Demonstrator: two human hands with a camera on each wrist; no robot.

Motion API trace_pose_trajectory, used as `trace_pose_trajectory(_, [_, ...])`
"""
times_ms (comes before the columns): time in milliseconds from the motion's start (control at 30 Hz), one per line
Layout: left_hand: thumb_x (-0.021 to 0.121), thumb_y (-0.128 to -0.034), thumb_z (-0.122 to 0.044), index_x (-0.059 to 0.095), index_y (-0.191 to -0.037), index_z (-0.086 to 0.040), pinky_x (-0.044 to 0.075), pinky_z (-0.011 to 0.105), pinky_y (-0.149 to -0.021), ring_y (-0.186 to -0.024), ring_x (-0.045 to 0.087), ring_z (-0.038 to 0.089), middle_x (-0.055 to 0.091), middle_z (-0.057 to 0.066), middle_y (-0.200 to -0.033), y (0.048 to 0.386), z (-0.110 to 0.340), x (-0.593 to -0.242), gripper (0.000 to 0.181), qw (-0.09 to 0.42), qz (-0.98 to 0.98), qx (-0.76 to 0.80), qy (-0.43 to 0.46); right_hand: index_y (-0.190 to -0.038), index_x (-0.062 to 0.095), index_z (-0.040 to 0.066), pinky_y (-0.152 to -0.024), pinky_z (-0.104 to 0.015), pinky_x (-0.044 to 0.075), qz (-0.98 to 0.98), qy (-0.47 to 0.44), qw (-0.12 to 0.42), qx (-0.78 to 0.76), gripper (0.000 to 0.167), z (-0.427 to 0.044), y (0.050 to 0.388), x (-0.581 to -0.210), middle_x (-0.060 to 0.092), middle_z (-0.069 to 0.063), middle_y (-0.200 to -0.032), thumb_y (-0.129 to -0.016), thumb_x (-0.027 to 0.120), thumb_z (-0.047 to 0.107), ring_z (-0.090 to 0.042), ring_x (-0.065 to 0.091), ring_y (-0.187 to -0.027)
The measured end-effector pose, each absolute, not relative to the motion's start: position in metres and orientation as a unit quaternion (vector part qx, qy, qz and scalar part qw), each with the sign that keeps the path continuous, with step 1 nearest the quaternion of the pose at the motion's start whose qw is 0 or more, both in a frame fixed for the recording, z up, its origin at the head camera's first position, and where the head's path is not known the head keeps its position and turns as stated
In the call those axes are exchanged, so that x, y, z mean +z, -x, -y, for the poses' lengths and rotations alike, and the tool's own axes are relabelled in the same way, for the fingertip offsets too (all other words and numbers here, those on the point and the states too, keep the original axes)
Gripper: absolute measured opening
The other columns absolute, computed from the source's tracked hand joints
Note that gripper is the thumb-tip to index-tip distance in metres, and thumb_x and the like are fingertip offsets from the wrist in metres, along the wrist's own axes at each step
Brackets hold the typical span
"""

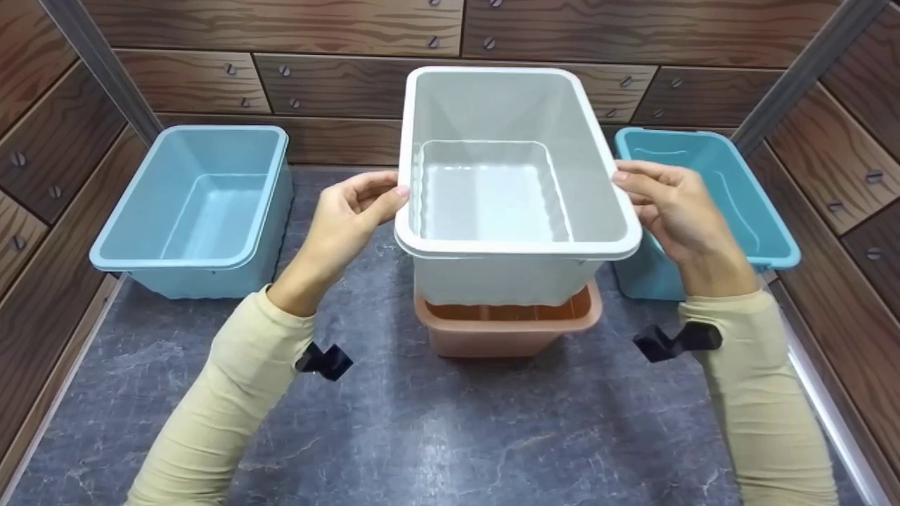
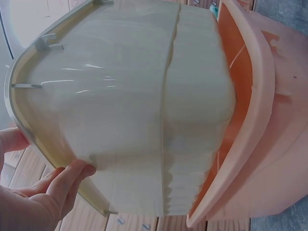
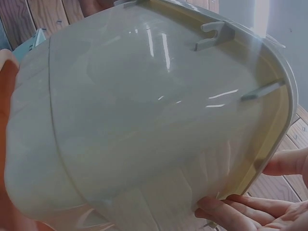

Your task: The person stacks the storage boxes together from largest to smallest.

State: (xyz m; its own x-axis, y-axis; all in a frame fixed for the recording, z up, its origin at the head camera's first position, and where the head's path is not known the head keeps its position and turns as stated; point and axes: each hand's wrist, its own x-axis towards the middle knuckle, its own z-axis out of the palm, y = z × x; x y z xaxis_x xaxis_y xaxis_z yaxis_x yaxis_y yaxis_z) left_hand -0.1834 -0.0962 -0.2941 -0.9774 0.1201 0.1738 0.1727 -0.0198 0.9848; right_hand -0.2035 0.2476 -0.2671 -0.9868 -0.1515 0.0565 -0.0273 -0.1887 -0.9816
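Observation:
A white plastic bin (image 1: 492, 270) is held up above an orange bin (image 1: 503, 341), its base partly inside or just over the orange rim. My left hand (image 1: 348, 218) pinches the white bin's left rim, thumb on top and fingers beneath. On the opposite side my right hand (image 1: 671, 204) pinches the right rim the same way. In the left wrist view, fingers (image 2: 72, 180) press the white wall under the lip. The right wrist view has fingertips (image 3: 216, 209) against the other wall. Most of the orange bin's inside is hidden by the white one.
A light blue bin (image 1: 271, 232) stands on the left and a teal bin (image 1: 763, 263) on the right, partly behind my right hand. All sit on a dark marbled surface (image 1: 394, 422). Wood-patterned walls (image 1: 351, 84) with metal posts (image 1: 105, 67) close in the back and sides.

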Motion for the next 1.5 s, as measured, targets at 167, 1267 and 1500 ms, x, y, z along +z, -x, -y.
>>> trace_pose_trajectory(167, [0.057, -0.0929, -0.007, 0.056, -0.123, 0.011, 0.058, 0.021, -0.085, -0.090, 0.067, 0.002, 0.063, 0.030, -0.120, 0.184, 0.095, -0.295, 0.035, 0.014, 0.700, -0.706, 0.102, -0.094, 0.075, 0.008, -0.063, -0.020, 0.060, -0.636, 0.066, 0.043, -0.768, 0.019, -0.249, 0.203, -0.269, 0.077, -0.004, -0.085, -0.092, 0.058, 0.001, -0.012, 0.072, -0.070])
trace_pose_trajectory(1267, [0.061, -0.0905, -0.010, 0.061, -0.120, 0.009, 0.054, 0.015, -0.084, -0.097, 0.066, 0.007, 0.066, 0.025, -0.119, 0.186, 0.091, -0.304, 0.034, 0.018, 0.744, -0.662, 0.094, -0.092, 0.076, 0.015, -0.066, -0.019, 0.059, -0.658, 0.045, 0.063, -0.749, 0.022, -0.255, 0.209, -0.279, 0.077, 0.001, -0.085, -0.093, 0.058, 0.002, -0.009, 0.072, -0.076])
trace_pose_trajectory(1500, [0.061, -0.0901, -0.011, 0.061, -0.120, 0.008, 0.053, 0.016, -0.087, -0.107, 0.066, 0.020, 0.065, 0.025, -0.120, 0.188, 0.091, -0.307, 0.036, 0.020, 0.764, -0.639, 0.093, -0.090, 0.076, 0.016, -0.067, -0.019, 0.059, -0.659, 0.041, 0.070, -0.748, 0.022, -0.256, 0.210, -0.283, 0.076, 0.002, -0.085, -0.092, 0.059, 0.002, -0.008, 0.071, -0.077])
